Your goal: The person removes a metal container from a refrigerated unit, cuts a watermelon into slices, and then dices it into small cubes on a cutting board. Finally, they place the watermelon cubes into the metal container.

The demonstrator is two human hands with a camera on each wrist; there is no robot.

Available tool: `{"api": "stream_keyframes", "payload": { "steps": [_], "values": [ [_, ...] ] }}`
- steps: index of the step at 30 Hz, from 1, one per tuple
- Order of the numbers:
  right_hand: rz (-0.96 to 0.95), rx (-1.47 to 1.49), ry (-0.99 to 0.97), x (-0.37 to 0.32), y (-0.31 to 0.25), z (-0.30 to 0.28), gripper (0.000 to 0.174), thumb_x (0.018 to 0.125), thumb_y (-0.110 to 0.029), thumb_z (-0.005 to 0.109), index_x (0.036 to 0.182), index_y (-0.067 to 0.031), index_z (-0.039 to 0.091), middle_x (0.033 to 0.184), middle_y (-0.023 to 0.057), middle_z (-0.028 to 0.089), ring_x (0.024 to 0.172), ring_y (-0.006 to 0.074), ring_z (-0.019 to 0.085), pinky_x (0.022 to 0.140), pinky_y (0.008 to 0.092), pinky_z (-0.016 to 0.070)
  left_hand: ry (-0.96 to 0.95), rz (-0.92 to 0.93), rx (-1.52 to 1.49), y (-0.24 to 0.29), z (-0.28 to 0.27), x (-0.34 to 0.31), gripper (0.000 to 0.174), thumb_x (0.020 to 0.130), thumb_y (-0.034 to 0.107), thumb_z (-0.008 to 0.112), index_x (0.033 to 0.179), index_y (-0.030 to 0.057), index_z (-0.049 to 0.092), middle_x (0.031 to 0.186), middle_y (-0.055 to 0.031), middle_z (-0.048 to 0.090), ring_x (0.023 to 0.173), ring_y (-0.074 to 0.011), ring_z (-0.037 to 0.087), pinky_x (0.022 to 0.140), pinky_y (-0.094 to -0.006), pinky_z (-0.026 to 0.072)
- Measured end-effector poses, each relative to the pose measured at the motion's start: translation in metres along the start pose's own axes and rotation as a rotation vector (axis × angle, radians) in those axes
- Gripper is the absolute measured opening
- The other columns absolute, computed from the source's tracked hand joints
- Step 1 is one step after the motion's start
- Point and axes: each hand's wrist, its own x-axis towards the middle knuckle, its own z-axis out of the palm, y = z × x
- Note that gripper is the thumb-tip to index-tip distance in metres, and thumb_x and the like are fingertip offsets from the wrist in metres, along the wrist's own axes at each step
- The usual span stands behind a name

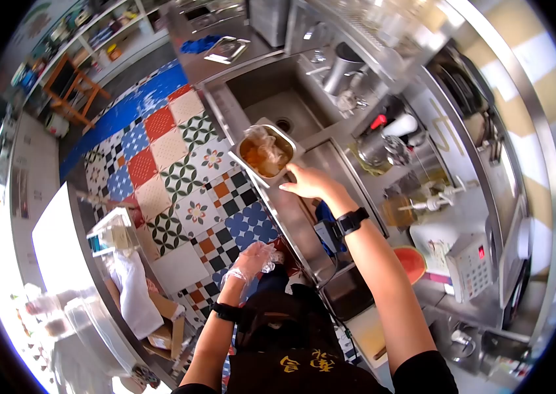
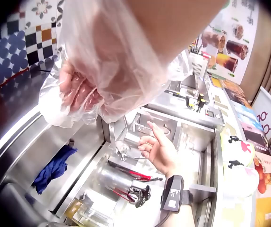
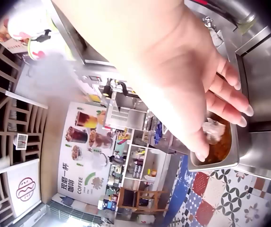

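Note:
A rectangular metal container (image 1: 239, 150) stands at the counter edge beside the sink, holding orange-brown contents and crumpled clear plastic. The bare right hand (image 1: 309, 182) is at its near rim, fingers extended, without a visible grip. In the right wrist view this hand (image 3: 192, 90) spreads its fingers over the container (image 3: 219, 166), thumb by the rim; whether it touches is unclear. Wearing a loose clear plastic glove, the left hand (image 1: 252, 261) hangs low before the body. Its fingers look loosely curled in the left wrist view, where the gloved hand (image 2: 93, 80) shows no object held.
The sink (image 1: 261, 95) lies beyond the container. A blue cloth (image 2: 55, 169) rests on the metal worktop. On the right are a cut watermelon (image 1: 411, 264) and a white keypad device (image 1: 468, 266). A white-topped unit (image 1: 61, 236) stands left, across the tiled floor.

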Motion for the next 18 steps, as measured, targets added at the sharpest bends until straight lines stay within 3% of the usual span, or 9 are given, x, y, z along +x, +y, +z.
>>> {"api": "stream_keyframes", "payload": {
  "steps": [3, 5, 7, 8, 10, 12, 15, 17, 18],
  "values": [
    [0.033, 0.175, 0.189, -0.051, 0.024, -0.004, 0.038, 0.086, -0.042, 0.065, 0.089, -0.0043, 0.058, 0.081, 0.0174, 0.065, 0.077, 0.034, 0.064, 0.066, 0.0432, 0.0492, -0.064, 0.106, 0.056, -0.011, 0.015, 0.026, 0.028, 0.095, 0.029, 0.054, 0.099, 0.003, 0.062, 0.081, 0.0, 0.061, 0.075, -0.0094, 0.054, 0.067, -0.0239, 0.0444],
    [0.026, 0.307, 0.35, -0.102, 0.045, 0.003, 0.036, 0.087, -0.041, 0.064, 0.081, -0.0065, 0.058, 0.075, 0.0149, 0.063, 0.068, 0.0328, 0.061, 0.059, 0.0418, 0.0464, -0.128, 0.114, 0.038, 0.006, 0.025, 0.031, 0.027, 0.095, 0.029, 0.055, 0.1, 0.0036, 0.063, 0.081, -0.0002, 0.061, 0.075, -0.0087, 0.055, 0.067, -0.0227, 0.0444],
    [0.031, 0.468, 0.384, -0.166, 0.06, 0.014, 0.033, 0.09, -0.038, 0.063, 0.084, -0.0063, 0.056, 0.069, 0.0097, 0.06, 0.061, 0.0211, 0.056, 0.057, 0.034, 0.0431, -0.192, 0.215, 0.16, 0.015, 0.038, 0.048, 0.026, 0.094, 0.028, 0.054, 0.103, 0.0044, 0.062, 0.084, -0.0018, 0.062, 0.078, -0.0101, 0.057, 0.071, -0.0238, 0.0455],
    [0.055, 0.597, 0.397, -0.203, 0.065, 0.022, 0.034, 0.091, -0.039, 0.062, 0.082, -0.0067, 0.056, 0.069, 0.0093, 0.059, 0.061, 0.0229, 0.056, 0.057, 0.0352, 0.0427, -0.19, 0.401, 0.321, 0.001, 0.046, 0.067, 0.026, 0.094, 0.027, 0.054, 0.106, 0.0049, 0.062, 0.085, -0.0033, 0.063, 0.08, -0.012, 0.058, 0.073, -0.0256, 0.0466],
    [0.12, 0.774, 0.444, -0.274, 0.079, 0.058, 0.034, 0.091, -0.039, 0.061, 0.082, -0.0072, 0.055, 0.069, 0.0079, 0.058, 0.062, 0.0231, 0.054, 0.057, 0.0356, 0.0421, -0.153, 0.224, 0.435, 0.072, 0.067, 0.042, 0.021, 0.092, 0.022, 0.052, 0.106, 0.0082, 0.061, 0.097, -0.0129, 0.062, 0.092, -0.0253, 0.06, 0.082, -0.0348, 0.0477],
    [0.288, 0.807, 0.419, -0.342, 0.09, 0.104, 0.032, 0.092, -0.039, 0.06, 0.088, -0.0072, 0.057, 0.074, 0.0077, 0.06, 0.066, 0.0227, 0.056, 0.06, 0.0351, 0.0437, -0.311, 0.539, 0.587, 0.053, 0.086, 0.08, 0.026, 0.093, 0.029, 0.051, 0.106, 0.0079, 0.059, 0.101, -0.0145, 0.062, 0.096, -0.0295, 0.059, 0.086, -0.0374, 0.0463],
    [0.662, 0.854, 0.392, -0.436, 0.076, 0.186, 0.039, 0.093, -0.043, 0.056, 0.109, -0.0076, 0.061, 0.092, 0.0132, 0.067, 0.085, 0.0281, 0.064, 0.074, 0.0363, 0.0495, -0.392, 0.678, 0.517, 0.107, 0.138, 0.082, 0.034, 0.094, 0.037, 0.05, 0.103, 0.0047, 0.057, 0.088, -0.0114, 0.063, 0.08, -0.0285, 0.06, 0.078, -0.0357, 0.0469],
    [0.88, 0.978, 0.254, -0.477, 0.056, 0.238, 0.053, 0.094, -0.048, 0.051, 0.124, -0.0045, 0.055, 0.108, 0.0204, 0.065, 0.101, 0.0352, 0.063, 0.086, 0.0408, 0.049, -0.5, 0.284, 0.211, 0.132, 0.184, 0.083, 0.034, 0.095, 0.036, 0.05, 0.106, 0.0041, 0.058, 0.09, -0.0114, 0.063, 0.087, -0.0306, 0.059, 0.084, -0.0363, 0.0461],
    [0.985, 0.993, 0.226, -0.488, 0.039, 0.267, 0.057, 0.094, -0.049, 0.049, 0.127, -0.0024, 0.052, 0.112, 0.0236, 0.063, 0.107, 0.0378, 0.06, 0.09, 0.0421, 0.0472, -0.585, 0.661, 0.599, 0.139, 0.199, 0.094, 0.029, 0.095, 0.028, 0.048, 0.11, 0.0052, 0.058, 0.103, -0.0113, 0.06, 0.099, -0.0282, 0.055, 0.09, -0.0363, 0.0437]
  ]
}}
